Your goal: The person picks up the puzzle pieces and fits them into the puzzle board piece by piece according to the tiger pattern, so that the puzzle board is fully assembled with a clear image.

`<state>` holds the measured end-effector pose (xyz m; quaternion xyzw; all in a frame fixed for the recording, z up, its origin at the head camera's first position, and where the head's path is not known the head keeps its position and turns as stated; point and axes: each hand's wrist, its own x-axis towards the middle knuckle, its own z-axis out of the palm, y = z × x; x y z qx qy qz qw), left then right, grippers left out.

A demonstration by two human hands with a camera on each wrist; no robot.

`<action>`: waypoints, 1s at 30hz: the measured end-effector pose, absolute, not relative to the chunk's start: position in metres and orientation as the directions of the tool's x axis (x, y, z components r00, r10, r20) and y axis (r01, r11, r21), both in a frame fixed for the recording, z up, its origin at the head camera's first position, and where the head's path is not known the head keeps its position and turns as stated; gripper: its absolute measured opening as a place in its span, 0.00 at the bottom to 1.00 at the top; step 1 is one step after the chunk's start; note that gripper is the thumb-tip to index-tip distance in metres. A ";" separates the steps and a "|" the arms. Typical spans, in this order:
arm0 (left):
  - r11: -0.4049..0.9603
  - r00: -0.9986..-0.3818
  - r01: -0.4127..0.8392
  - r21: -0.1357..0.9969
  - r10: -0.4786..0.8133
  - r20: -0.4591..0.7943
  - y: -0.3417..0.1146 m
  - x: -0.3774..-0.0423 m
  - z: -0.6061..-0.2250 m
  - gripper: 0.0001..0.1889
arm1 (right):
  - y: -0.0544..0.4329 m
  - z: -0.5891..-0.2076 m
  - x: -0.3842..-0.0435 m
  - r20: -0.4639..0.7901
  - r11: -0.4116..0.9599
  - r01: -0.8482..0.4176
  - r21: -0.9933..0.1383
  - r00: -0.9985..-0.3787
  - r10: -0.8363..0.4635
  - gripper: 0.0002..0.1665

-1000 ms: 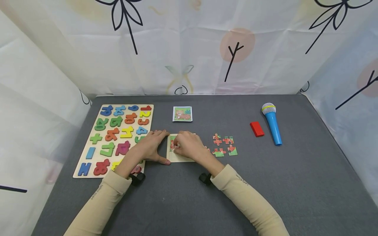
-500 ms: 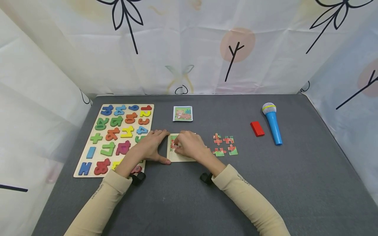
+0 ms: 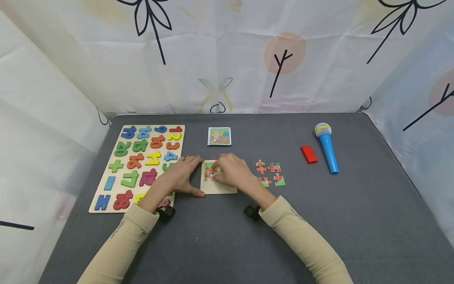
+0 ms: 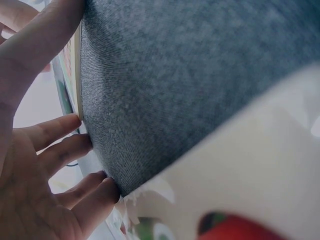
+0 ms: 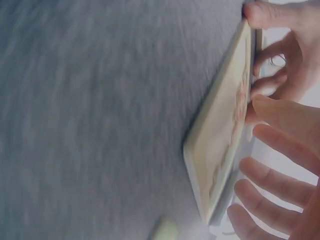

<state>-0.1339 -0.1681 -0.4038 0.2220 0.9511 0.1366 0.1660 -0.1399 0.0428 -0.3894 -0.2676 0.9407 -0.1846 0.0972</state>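
Note:
My left hand (image 3: pixel 181 177) rests at the left edge of a small wooden puzzle tray (image 3: pixel 220 189), thumb and fingers spread; in the left wrist view, fingertips touch its rim. Jigsaw pieces of a reddish animal on green (image 3: pixel 209 172) lie in the tray's upper left part. Over its upper right part hovers my right hand (image 3: pixel 233 172), hiding what lies below. In the right wrist view its thumb and fingers (image 5: pixel 272 175) are apart, with nothing seen between them. Several loose jigsaw pieces (image 3: pixel 274 168) lie right of the tray.
A wooden board of coloured numbers and letters (image 3: pixel 110 167) lies left, partly under the left forearm. Behind the tray is a picture card (image 3: pixel 219 136). A red block (image 3: pixel 309 154) and a blue toy microphone (image 3: pixel 328 152) lie at the right. Printed cloth walls surround the table.
The right hand has lifted slightly and shifted right, uncovering more of the pieces in the tray and the tray's lower right corner. The left hand has stayed in place.

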 end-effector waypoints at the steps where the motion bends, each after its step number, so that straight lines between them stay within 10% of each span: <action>1: 0.865 -0.847 0.377 0.330 0.466 -0.256 -0.168 -0.134 -0.404 0.58 | 0.046 -0.388 -0.141 -0.085 0.792 -0.465 -0.395 -0.840 -0.536 0.13; 30: 0.860 -0.851 0.372 0.349 0.466 -0.242 -0.168 -0.133 -0.403 0.58 | 0.162 -0.392 -0.147 -0.119 0.863 -0.322 -0.391 -0.911 -0.394 0.21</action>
